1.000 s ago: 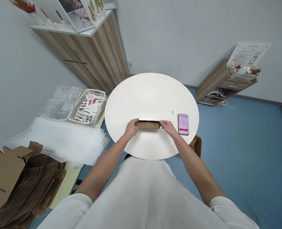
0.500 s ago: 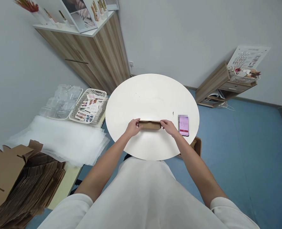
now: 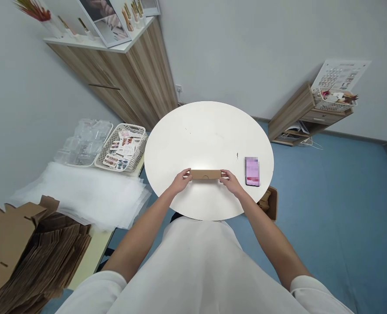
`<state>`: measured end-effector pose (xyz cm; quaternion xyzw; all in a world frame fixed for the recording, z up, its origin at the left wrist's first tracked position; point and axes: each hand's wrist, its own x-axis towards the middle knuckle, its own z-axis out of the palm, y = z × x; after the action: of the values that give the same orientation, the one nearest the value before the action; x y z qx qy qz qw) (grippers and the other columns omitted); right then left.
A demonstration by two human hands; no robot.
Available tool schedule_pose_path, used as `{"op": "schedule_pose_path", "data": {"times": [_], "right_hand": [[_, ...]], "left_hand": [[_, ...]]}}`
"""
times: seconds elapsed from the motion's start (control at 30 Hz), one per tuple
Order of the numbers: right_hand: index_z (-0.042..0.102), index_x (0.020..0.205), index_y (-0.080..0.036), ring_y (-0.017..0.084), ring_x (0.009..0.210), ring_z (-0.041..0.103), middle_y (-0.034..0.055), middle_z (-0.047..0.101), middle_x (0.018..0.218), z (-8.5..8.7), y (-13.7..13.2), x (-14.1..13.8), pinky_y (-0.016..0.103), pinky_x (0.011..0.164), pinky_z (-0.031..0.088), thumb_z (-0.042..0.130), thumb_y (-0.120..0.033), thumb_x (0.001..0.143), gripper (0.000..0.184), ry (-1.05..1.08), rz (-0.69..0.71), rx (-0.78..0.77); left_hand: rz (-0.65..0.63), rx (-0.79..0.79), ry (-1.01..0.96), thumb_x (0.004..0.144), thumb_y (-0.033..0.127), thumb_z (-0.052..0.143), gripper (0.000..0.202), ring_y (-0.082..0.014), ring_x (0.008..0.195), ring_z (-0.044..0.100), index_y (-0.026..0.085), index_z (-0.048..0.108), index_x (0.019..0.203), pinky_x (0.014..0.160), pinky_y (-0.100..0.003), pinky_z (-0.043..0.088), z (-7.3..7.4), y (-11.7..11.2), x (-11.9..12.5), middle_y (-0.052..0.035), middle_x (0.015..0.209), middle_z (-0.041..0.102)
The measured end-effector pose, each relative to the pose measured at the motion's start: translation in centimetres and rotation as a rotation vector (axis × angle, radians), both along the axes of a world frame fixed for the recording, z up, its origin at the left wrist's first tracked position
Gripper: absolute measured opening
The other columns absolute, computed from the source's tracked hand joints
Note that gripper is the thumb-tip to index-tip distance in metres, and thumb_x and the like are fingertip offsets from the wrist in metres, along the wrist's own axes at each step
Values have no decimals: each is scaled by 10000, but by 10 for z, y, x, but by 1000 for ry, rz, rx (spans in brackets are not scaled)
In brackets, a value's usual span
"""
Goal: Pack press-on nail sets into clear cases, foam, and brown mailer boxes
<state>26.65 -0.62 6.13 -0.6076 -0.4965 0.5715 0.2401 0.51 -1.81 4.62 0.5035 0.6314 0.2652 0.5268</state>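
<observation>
Blue floor and pale wall surround a round white table, whose whole curved edge can be followed except where it is crossed by the forearms. Near the front edge, toward the person's white clothing, a slim cardboard box is held lengthwise, its lid shut and a small rounded tab shown on the near face. White surface is left on all sides of it, most broadly toward the far edge. To the right, a smartphone is laid just beside the right-hand rim, apart from the box.

By the left hand the box's left end is held in a narrow grip, with thumb and fingers drawn close at the corner. Its right end is held likewise by the right hand, fingers slightly bent (whether the underside is touching the table cannot be told). Beyond the left edge, a white basket of printed cards and a stack of white sheets are seen.
</observation>
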Motion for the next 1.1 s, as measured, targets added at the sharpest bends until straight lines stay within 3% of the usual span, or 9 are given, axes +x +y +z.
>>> {"op": "schedule_pose_path", "data": {"times": [0.13, 0.3, 0.43, 0.53, 0.8, 0.93, 1.1], "right_hand": [[441, 1136, -243, 148, 822, 563, 60, 532, 1082, -10, -12, -2, 303, 676, 456, 536, -272, 673, 474, 16, -24, 63], [405, 1178, -228, 166, 946, 546, 61, 562, 1053, -31, -34, -7, 354, 834, 423, 564, -233, 658, 544, -34, -46, 104], [384, 1227, -216, 188, 1023, 514, 87, 521, 1146, -43, -55, -13, 358, 856, 413, 582, -321, 666, 604, -49, -83, 59], [395, 1226, -219, 193, 1018, 514, 87, 498, 1175, -48, -67, -18, 353, 843, 417, 570, -347, 674, 594, -78, -114, 31], [459, 1165, -181, 143, 768, 551, 62, 562, 1001, -47, -78, -19, 316, 750, 437, 528, -429, 692, 538, -196, -227, -12], [474, 1144, -199, 132, 724, 550, 46, 574, 968, -44, -72, -21, 318, 745, 429, 451, -436, 747, 463, -232, -277, -43], [458, 1155, -205, 115, 676, 539, 37, 560, 981, -43, -73, -34, 290, 694, 434, 503, -385, 718, 475, -303, -271, -58]], "left_hand": [[-13, 60, 29, 769, 300, 497, 466, -144, 825, 600, 238, 426, 1225, 753, -307, 472, -1, -10, 3, -74, 1154, 521], [13, 86, 45, 743, 175, 494, 502, -153, 889, 604, 245, 385, 1228, 787, -310, 468, -14, -31, 9, -87, 1245, 468], [35, 60, 57, 704, 166, 547, 595, -194, 1056, 533, 209, 329, 1256, 856, -326, 431, -29, -50, 12, -116, 1223, 496], [30, 22, 106, 700, 224, 574, 557, -205, 1056, 528, 189, 377, 1219, 847, -339, 432, -33, -57, 12, -116, 1170, 539], [-81, -21, 202, 726, 342, 556, 449, -173, 868, 572, 167, 472, 1132, 745, -311, 453, -26, -45, 2, -95, 1078, 562], [-148, -15, 278, 715, 412, 559, 537, -149, 770, 558, 158, 431, 1170, 712, -301, 449, -32, -37, -1, -91, 1043, 543], [-228, 33, 231, 715, 370, 567, 546, -125, 697, 533, 175, 402, 1197, 676, -286, 445, -41, -40, -1, -64, 984, 540]]}}
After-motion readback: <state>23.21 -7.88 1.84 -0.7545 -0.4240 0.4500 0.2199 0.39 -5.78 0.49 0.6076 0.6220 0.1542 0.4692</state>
